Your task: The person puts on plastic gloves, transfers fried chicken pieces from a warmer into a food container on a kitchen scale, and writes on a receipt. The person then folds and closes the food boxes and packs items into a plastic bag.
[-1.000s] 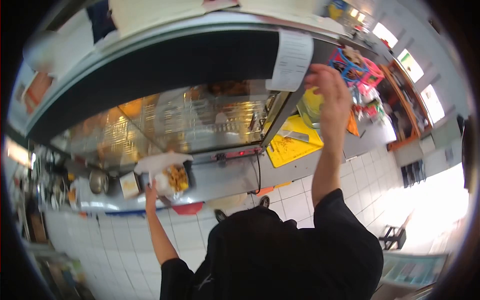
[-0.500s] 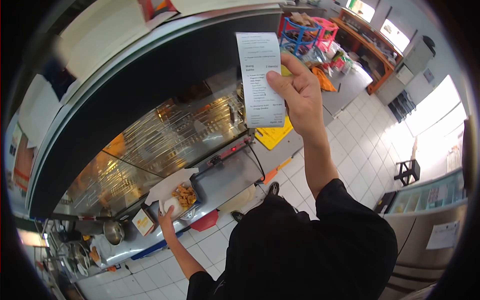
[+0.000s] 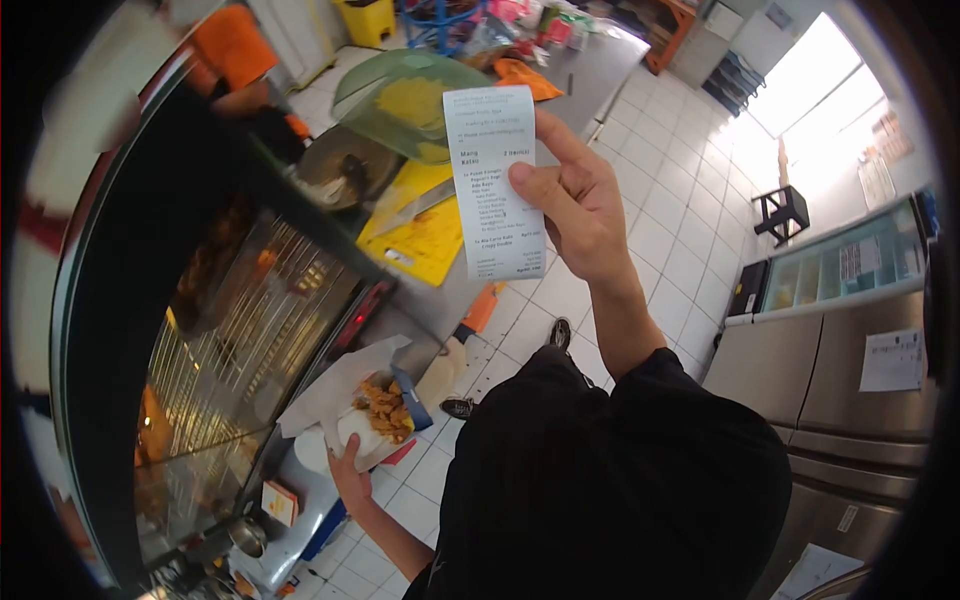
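Observation:
Between the thumb and fingers of my right hand (image 3: 580,205) is a long printed receipt (image 3: 492,200), held upright in front of me. Lower down, my left hand (image 3: 350,475) grips the near edge of an open paper food box (image 3: 318,392). White rice (image 3: 365,432) and brown fried pieces (image 3: 388,408) lie inside the box, its lid folded back. My left thumb shows on the rim by the rice; the fingers beneath are hidden. The box is at the edge of the steel counter.
A lit glass display cabinet (image 3: 245,330) stands at the left. Behind the receipt, a knife (image 3: 412,208) lies on a yellow cutting board (image 3: 415,250), near a green translucent container (image 3: 385,95). A small box (image 3: 280,503) and metal bowl (image 3: 247,537) sit on the counter. A steel fridge (image 3: 850,370) is at right.
The view has swung right, bringing the cutting board, knife and green container into sight. The food box looks closer and appears lifted in my left hand. The receipt stays in my right hand.

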`<action>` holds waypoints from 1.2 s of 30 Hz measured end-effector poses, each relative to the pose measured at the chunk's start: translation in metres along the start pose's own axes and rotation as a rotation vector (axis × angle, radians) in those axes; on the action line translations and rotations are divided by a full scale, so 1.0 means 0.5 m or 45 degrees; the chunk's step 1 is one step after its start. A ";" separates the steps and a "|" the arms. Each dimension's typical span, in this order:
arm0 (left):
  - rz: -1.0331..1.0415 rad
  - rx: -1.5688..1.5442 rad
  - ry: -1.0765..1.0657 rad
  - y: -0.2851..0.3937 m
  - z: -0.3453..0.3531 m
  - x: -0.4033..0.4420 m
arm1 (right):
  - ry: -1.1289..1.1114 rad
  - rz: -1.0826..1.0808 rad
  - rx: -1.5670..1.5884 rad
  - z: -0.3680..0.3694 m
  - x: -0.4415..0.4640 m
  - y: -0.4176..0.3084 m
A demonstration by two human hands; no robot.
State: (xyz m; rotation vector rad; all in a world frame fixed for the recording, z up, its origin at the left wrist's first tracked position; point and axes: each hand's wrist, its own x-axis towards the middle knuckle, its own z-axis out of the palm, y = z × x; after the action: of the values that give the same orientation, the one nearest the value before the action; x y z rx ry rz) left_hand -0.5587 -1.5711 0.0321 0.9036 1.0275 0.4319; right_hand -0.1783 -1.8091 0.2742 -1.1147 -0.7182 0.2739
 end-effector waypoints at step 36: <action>0.534 0.095 -0.139 -0.387 1.962 0.330 | -0.370 0.927 -0.203 -1.376 0.488 0.473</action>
State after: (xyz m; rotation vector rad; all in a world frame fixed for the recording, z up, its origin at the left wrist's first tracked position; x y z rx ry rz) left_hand 0.3593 -1.9989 -0.0051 1.2023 0.7561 0.6890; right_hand 0.4850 -2.0693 -0.0116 -1.4817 -0.5677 1.0264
